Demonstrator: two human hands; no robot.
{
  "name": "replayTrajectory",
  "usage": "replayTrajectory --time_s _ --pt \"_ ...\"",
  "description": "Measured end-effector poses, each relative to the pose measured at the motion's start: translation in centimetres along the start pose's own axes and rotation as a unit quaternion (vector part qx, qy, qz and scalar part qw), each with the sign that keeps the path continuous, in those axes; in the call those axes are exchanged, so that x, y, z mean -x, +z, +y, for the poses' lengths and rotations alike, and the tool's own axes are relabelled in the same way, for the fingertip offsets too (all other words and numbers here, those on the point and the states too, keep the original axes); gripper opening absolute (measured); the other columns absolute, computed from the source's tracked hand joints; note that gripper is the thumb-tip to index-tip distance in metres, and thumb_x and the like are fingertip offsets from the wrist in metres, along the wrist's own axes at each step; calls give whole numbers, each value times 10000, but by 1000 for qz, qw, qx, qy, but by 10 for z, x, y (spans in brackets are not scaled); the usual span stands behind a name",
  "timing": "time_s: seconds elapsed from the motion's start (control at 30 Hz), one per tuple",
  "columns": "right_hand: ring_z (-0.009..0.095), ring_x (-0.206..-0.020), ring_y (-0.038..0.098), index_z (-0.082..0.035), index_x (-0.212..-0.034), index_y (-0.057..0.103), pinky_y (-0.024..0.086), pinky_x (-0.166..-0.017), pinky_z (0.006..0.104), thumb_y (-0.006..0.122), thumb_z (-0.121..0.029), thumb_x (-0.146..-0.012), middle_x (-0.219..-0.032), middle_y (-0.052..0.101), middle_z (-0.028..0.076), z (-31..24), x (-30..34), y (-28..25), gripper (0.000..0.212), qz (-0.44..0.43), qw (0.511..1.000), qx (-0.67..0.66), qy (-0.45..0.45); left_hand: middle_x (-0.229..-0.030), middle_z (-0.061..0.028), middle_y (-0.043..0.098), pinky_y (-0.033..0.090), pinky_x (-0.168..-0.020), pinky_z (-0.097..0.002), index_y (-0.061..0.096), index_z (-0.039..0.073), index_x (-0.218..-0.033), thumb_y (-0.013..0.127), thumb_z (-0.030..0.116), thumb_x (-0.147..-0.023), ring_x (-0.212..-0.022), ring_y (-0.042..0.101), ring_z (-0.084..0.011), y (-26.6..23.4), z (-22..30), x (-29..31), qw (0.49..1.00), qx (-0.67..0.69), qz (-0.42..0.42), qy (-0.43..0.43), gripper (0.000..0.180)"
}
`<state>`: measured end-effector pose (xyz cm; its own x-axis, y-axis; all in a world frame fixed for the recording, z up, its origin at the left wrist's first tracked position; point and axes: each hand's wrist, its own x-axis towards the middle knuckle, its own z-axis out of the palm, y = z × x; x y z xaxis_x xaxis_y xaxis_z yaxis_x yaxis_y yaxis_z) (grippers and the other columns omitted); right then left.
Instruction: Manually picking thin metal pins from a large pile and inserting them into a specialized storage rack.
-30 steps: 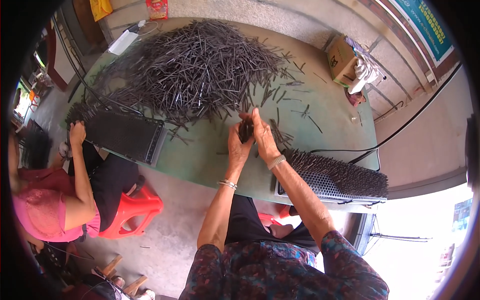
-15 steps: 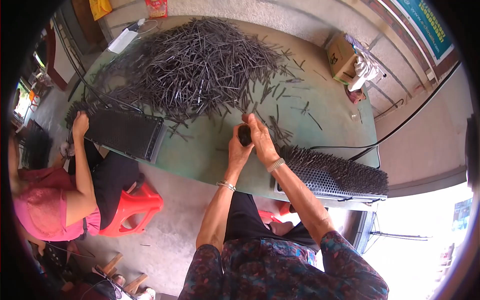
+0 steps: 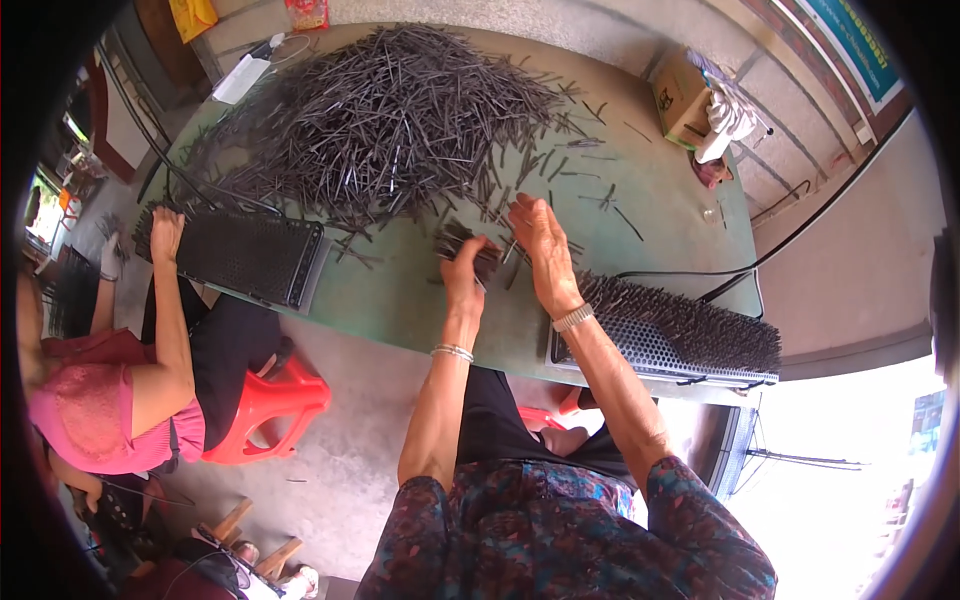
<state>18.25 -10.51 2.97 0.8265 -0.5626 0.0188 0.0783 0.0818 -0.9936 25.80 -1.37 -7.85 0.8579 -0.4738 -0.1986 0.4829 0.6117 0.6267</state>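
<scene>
My left hand (image 3: 463, 283) is closed around a bundle of thin dark sticks (image 3: 455, 243), held over the green table (image 3: 395, 310). To its right, my right hand (image 3: 543, 248) is apart from the bundle, palm turned left, fingers stretched out, with nothing seen in it. A big heap of the same dark sticks (image 3: 400, 125) lies just beyond both hands, and loose ones are scattered around it. Nearest my right forearm stands a perforated black rack (image 3: 640, 352) with many sticks standing upright in its holes.
At the left, a co-worker in pink (image 3: 95, 410) has a hand (image 3: 167, 235) on another black rack (image 3: 240, 255). A red stool (image 3: 270, 415) stands below. A cardboard box (image 3: 682, 98) sits at the back right, and a black cable (image 3: 800, 225) runs along the right side.
My hands were together around the bundle and are now apart. The right has opened and moved up and right; the left has shifted slightly left, with the bundle tipped and spread out.
</scene>
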Motion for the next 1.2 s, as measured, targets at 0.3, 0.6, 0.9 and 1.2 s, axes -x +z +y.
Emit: replayTrajectory --time_s 0.3,0.6,0.9,1.2 --pt "220 -1043 632 60 -1301 499 532 -854 331 476 -257 -1018 -1134 635 144 5 43 -16 425 -96 990 2 103 -831 -62 635 576 -795 -386 600 21 -884 673 146 -876 -784 634 -206 49 32 8 973 228 14 -22 145" --pt "127 -682 617 66 -1033 600 532 -624 263 588 -99 -942 -827 636 76 7 69 -16 189 -27 996 -13 80 -971 -114 618 489 -1025 -524 543 -21 -980 654 67 -871 -950 624 -240 67 33 36 963 265 21 -56 179" --pt "107 -698 597 40 -1054 609 558 -721 273 581 -103 -963 -864 611 46 -24 105 -47 173 37 994 -93 45 -865 -59 624 561 -862 -415 577 73 -993 666 139 -869 -842 629 -204 81 21 80 980 173 40 -91 167" --pt "122 -697 623 3 -955 645 571 -701 288 582 -127 -970 -836 647 59 -76 130 -130 146 131 988 -28 -74 -913 -90 638 556 -826 -426 583 98 -1181 642 160 -908 -852 633 -220 73 6 133 972 150 -31 -178 286"
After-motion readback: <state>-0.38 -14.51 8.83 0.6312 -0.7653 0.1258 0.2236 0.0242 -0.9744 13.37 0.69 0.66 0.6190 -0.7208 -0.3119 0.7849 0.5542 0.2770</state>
